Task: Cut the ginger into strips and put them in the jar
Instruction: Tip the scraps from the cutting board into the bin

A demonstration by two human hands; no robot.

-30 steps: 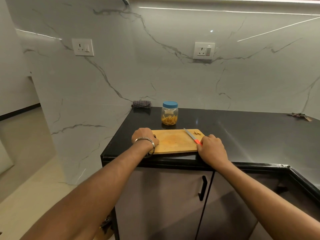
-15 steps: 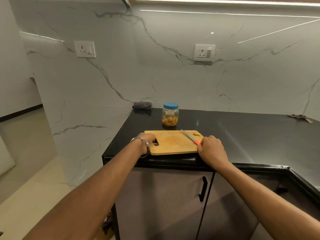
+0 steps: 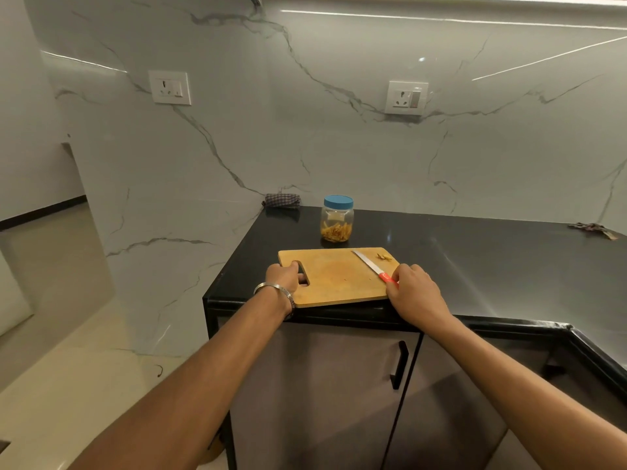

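Two bare hands reach in from the bottom of the frame to a wooden cutting board (image 3: 336, 278) at centre. The left hand (image 3: 284, 276), with a metal bangle (image 3: 275, 290) on its wrist, grips the board's left end, fingers curled into the handle slot. The right hand (image 3: 412, 291) curls round the board's lower right corner, touching the red handle of a knife (image 3: 373, 266) that lies slanted across the board. A few small ginger scraps (image 3: 384, 256) sit near the board's upper right corner, just right of the blade. The board rests at the near left edge of the black tabletop (image 3: 492, 262), its lower edge close to the rim. Just above the board stands the jar (image 3: 337, 218), blue lid on, ginger strips (image 3: 336, 231) in its bottom. Bare tabletop stretches to the right. A checked cloth (image 3: 282, 200) lies against the marble wall, upper left of the jar
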